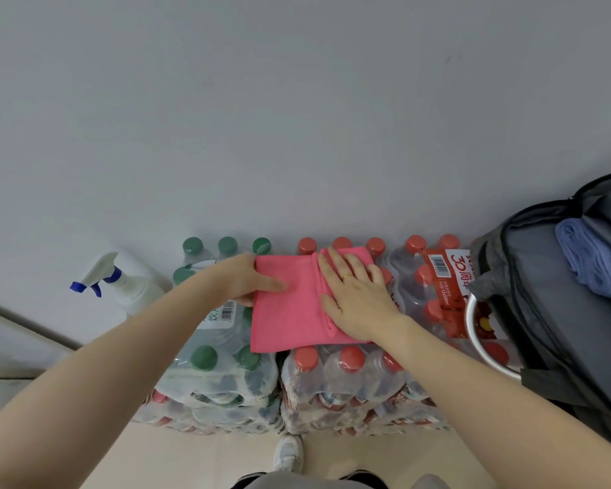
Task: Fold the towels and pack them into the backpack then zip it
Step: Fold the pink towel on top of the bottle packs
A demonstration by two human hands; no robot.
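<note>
A pink towel (290, 312) lies folded on top of shrink-wrapped bottle packs. My left hand (251, 280) grips its left edge, thumb on top and fingers underneath. My right hand (357, 294) presses flat on the folded right part, fingers spread. At the right stands a dark grey backpack (544, 294), unzipped and open. A folded blue towel (589, 262) sits inside it near the top.
Packs of green-capped bottles (219, 361) and red-capped bottles (353, 368) are stacked against the grey wall. A white spray bottle with a blue trigger (120, 280) stands at the left. A metal bowl rim (473, 333) shows beside the backpack. My shoe (290, 453) is on the beige floor below.
</note>
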